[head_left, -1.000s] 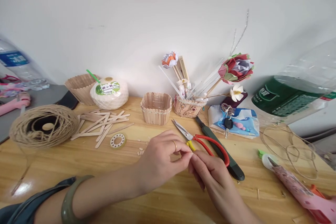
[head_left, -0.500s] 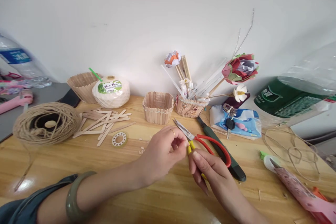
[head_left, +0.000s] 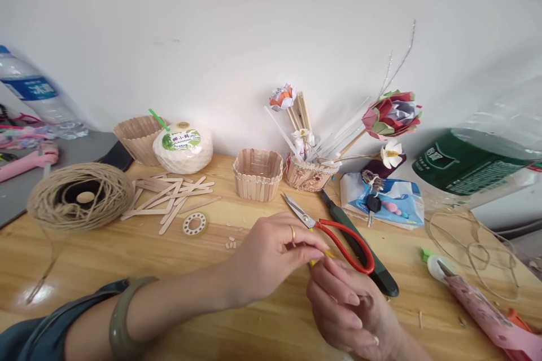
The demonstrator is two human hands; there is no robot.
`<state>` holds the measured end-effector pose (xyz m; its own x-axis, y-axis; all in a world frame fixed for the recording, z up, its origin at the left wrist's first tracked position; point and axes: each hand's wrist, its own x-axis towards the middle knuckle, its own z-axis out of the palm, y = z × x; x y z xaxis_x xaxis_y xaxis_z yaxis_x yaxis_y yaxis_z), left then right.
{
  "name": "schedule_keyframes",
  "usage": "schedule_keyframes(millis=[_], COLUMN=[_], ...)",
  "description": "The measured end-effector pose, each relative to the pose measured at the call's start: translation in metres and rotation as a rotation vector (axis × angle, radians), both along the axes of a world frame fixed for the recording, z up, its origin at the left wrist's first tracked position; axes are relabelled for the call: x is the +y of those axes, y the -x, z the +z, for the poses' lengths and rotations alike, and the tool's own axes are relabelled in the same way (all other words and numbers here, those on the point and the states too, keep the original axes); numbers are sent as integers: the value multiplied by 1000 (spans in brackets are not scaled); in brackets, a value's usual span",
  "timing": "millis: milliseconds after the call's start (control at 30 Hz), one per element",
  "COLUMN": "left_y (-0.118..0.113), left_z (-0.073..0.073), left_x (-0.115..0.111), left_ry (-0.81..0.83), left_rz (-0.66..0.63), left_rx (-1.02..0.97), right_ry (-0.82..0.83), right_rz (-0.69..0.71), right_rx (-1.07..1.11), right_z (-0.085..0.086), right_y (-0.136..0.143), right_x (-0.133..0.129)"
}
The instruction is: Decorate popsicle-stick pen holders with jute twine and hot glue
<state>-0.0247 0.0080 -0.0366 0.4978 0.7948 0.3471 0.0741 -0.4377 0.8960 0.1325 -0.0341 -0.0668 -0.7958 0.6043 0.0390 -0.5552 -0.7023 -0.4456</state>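
My left hand (head_left: 282,254) reaches in from the left, its thumb and forefinger pinched together. My right hand (head_left: 351,304) meets it at the fingertips, thumb against forefinger and the other fingers curled. Anything between these tips is too small or hidden to name. Just behind the hands lie scissors (head_left: 324,225) with a red handle and open blades; yellow parts show partly under my fingers. A dark green long-handled tool (head_left: 359,248) lies beside the scissors. Beyond my left hand stands a small basket (head_left: 257,183) of wooden sticks with a beaded band.
Left are a twine spool (head_left: 80,194), loose craft sticks (head_left: 173,197), a tape roll (head_left: 195,224) and a wrapped coconut (head_left: 182,149). A decorated basket (head_left: 311,174) holds paper flowers. Right are a tissue pack (head_left: 396,203), a large bottle (head_left: 470,161) and a pink glue gun (head_left: 486,316).
My right hand has turned, its palm and curled fingers now showing. My left fingertips have shifted right and down to meet it. The view has tilted slightly.
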Motion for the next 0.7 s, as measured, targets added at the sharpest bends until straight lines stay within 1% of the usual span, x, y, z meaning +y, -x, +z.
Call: schedule_keyframes(millis=[100,200,267,333,400,467,533,633,700], left_y=[-1,0,3,6,9,10,8,5,3], left_z=[0,2,5,9,12,13,12,12,15], left_x=[0,1,3,4,4,4,4,4,4], left_ry=[-184,-395,-560,-748,-913,-1023,-1093,-1203,-1263], left_rz=[-1,-11,-20,-27,-31,-15,35,86,93], left_rx=[4,2,57,174,314,413,449,445,434], right_ry=[31,50,52,47,3,-84,-160,-225,-242], right_rz=[7,7,-20,-97,-222,-362,-461,-520,-523], right_rx=[-26,-72,-120,-231,-398,-588,-758,-922,-963], right_z=[0,5,10,13,16,16,14,13,16], right_y=[-1,0,1,3,5,6,7,9,10], right_x=[-1,-2,-2,-2,-3,-4,-5,-6,-6])
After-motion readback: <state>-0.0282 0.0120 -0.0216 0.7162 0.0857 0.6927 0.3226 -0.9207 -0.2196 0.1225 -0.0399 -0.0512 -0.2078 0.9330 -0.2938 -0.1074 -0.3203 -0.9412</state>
